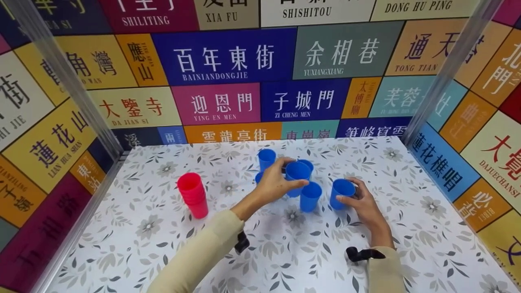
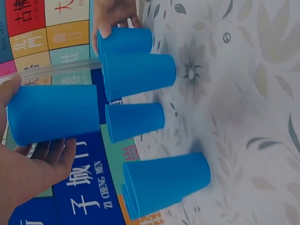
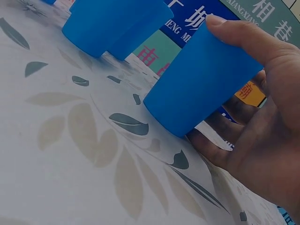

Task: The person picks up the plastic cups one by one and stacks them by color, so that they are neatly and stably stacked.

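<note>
My left hand (image 1: 273, 181) grips a blue cup (image 1: 296, 174) around its side and holds it raised above the table among other blue cups. In the left wrist view this held cup (image 2: 56, 113) is apart from the standing ones. My right hand (image 1: 366, 203) has its thumb and fingers around another blue cup (image 1: 341, 196), low at the tabletop on the right. Between the hands stands a front blue cup (image 1: 311, 197), with another blue cup (image 1: 307, 165) behind the raised one. A back-left blue cup (image 1: 266, 158) stands beyond my left hand, which partly hides one more.
A stack of red cups (image 1: 193, 196) stands to the left of my left hand. The table has a floral white cloth (image 1: 293, 252). Walls with coloured sign panels (image 1: 224, 57) enclose the back and sides, with clear corner posts (image 1: 441, 69).
</note>
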The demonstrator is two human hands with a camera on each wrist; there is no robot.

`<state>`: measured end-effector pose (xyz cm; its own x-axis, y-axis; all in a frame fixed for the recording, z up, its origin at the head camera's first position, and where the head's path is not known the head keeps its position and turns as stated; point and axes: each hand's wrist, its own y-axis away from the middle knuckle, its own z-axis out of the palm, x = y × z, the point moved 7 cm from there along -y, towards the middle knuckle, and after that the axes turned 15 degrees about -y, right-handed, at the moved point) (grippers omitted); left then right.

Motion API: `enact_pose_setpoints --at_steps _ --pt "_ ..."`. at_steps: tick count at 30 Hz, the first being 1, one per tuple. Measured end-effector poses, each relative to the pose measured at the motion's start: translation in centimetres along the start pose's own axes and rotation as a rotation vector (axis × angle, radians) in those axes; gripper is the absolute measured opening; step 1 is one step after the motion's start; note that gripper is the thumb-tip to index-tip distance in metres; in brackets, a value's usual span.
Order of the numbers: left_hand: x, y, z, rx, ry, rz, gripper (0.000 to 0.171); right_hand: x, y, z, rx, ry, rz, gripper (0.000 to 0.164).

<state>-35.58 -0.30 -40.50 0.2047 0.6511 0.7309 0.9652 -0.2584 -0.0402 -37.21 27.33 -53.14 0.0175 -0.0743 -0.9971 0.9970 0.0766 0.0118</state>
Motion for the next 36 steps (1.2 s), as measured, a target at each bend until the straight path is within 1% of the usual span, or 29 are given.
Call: enact_pose_setpoints --at_steps 8,11,15,17,19,22,28,32,36 --pt "3.5 -1.8 1.9 -0.008 -0.013 0.027 0.075 -0.1 0.1 0.4 -0.001 0.028 0.016 0.074" --pt "4.7 -2.3 2.7 -0.019 -0.012 0.031 0.076 -0.1 0.1 0.5 -0.003 0.013 0.008 0.072" --pt "5.9 -2.9 3.8 -0.023 -0.028 0.025 0.076 -0.1 0.2 0.4 0.0 0.016 -0.001 0.07" --pt "6.4 -3.1 4.2 -0.025 -0.027 0.025 0.076 -0.2 0.2 0.4 0.001 0.039 -0.004 0.07" --pt "6.8 -3.2 4.5 -0.026 -0.01 0.022 0.075 -0.2 0.2 0.4 0.003 0.065 -0.009 0.071" --pt "7.2 -3.5 5.0 -0.02 0.043 0.022 0.075 -0.2 0.3 0.4 0.002 0.081 -0.008 0.072" --pt "7.3 -4.3 5.7 0.019 0.143 0.006 0.075 0.0 0.2 0.3 -0.011 0.051 0.026 0.075" --pt "7.2 -4.9 6.3 0.041 0.151 0.017 0.074 0.1 0.1 0.1 -0.017 0.051 0.034 0.076" --pt "7.0 -5.1 7.2 0.052 0.142 0.031 0.073 0.1 0.1 0.1 -0.019 0.051 0.029 0.077"
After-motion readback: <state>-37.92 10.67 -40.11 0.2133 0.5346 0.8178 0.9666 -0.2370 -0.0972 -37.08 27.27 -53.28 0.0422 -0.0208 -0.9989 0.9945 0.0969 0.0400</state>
